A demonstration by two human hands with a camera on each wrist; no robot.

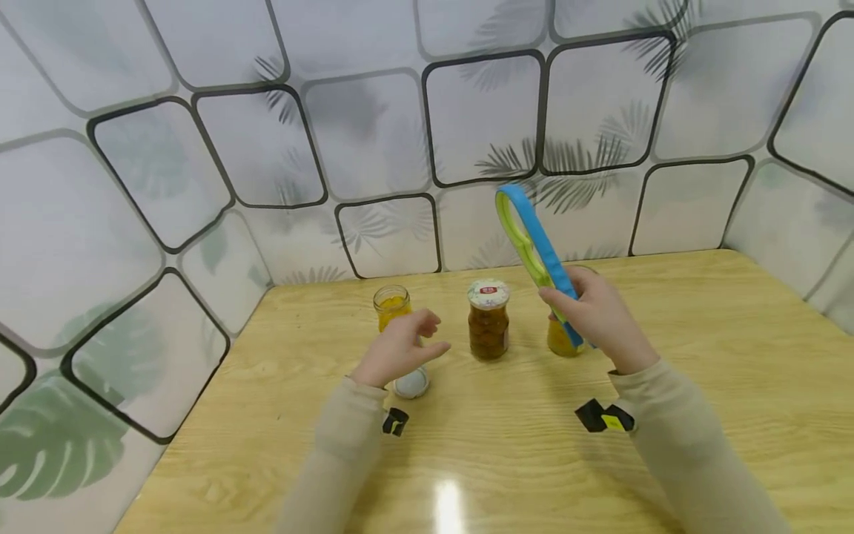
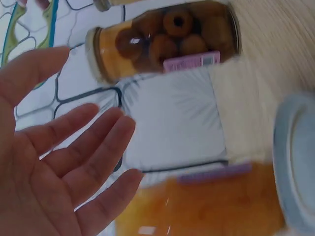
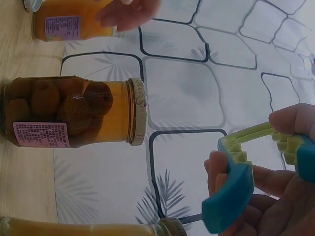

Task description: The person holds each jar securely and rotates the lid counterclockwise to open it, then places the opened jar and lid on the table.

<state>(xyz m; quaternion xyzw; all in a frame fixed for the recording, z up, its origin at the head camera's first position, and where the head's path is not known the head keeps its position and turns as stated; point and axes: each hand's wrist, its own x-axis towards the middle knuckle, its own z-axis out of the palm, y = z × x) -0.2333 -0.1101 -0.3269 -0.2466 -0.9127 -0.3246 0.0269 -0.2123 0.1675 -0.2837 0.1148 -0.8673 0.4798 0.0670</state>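
Observation:
My right hand (image 1: pixel 603 315) grips a blue and green U-shaped jar opener (image 1: pixel 543 245), its bend tilted up and its toothed inner side (image 3: pixel 238 153) showing in the right wrist view. With fingers spread and relaxed, my left hand (image 1: pixel 400 348) hovers by an uncapped glass jar (image 1: pixel 392 298) of orange-yellow fruit, covering its lower part in the head view. A round lid (image 1: pixel 411 383) lies on the table in front of that jar. Between my hands stands a capped jar (image 1: pixel 488 326) of dark round fruit. Behind my right hand, a yellow jar (image 1: pixel 563 340) is partly hidden.
The light wood table (image 1: pixel 507 445) runs back to a wall (image 1: pixel 373 133) covered with a frame-and-leaf pattern. All three jars stand in a row toward the table's far edge. Small black pieces (image 1: pixel 603 417) sit at both sleeve cuffs.

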